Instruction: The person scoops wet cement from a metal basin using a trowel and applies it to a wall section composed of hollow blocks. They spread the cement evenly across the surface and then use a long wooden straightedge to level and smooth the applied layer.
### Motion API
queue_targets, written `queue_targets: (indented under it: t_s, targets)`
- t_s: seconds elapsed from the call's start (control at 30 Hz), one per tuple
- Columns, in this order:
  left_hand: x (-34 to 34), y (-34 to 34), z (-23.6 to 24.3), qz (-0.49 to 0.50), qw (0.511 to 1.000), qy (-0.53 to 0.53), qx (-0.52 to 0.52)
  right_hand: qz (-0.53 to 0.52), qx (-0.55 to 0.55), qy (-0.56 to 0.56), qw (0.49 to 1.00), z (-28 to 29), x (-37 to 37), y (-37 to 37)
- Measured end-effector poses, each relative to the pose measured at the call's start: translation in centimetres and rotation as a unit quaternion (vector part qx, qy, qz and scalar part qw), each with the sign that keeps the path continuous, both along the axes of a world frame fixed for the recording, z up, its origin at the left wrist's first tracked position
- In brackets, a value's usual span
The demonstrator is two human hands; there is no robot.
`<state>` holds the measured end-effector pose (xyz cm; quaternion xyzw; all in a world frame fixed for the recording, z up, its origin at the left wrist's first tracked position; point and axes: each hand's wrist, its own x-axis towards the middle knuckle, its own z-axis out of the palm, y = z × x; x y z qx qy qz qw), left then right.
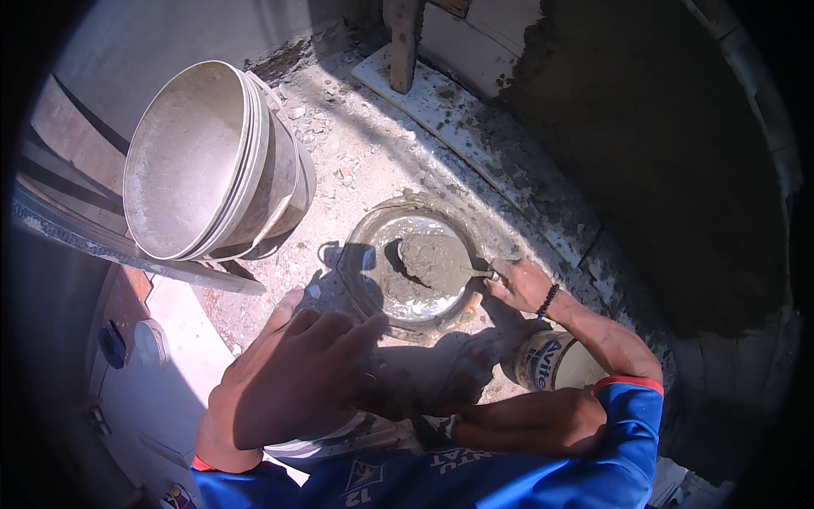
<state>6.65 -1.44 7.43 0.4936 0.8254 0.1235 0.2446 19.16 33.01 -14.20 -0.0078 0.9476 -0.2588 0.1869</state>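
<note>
At left on the floor point(339, 161) stands one large whitish bucket point(191, 161), streaked inside. The left hand point(301, 365) is near one round basin point(354, 271); whether its fingers hold anything, I cannot tell. Inside, grey mortar point(434, 259) covers one trowel point(477, 272), gripped by the right hand point(521, 286), near one small labelled bucket point(544, 360).

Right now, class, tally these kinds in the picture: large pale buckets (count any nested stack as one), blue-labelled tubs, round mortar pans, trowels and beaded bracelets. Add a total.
Large pale bucket: 1
Blue-labelled tub: 1
Round mortar pan: 1
Trowel: 1
Beaded bracelet: 1
Total: 5
</note>
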Motion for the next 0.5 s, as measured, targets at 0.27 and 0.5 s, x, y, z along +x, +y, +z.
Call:
queue_targets:
  t_s: [0.27, 0.5]
  targets:
    - [0.3, 0.1, 0.2, 0.013, 0.996, 0.012, 0.089, -0.036, -0.054, 0.009, 0.998, 10.9, -1.7, 2.0]
    - [0.0, -0.3, -0.9, -0.007, 0.997, -0.019, 0.079, -0.048, -0.237, -0.022, 0.970, 10.9, -2.8, 9.0]
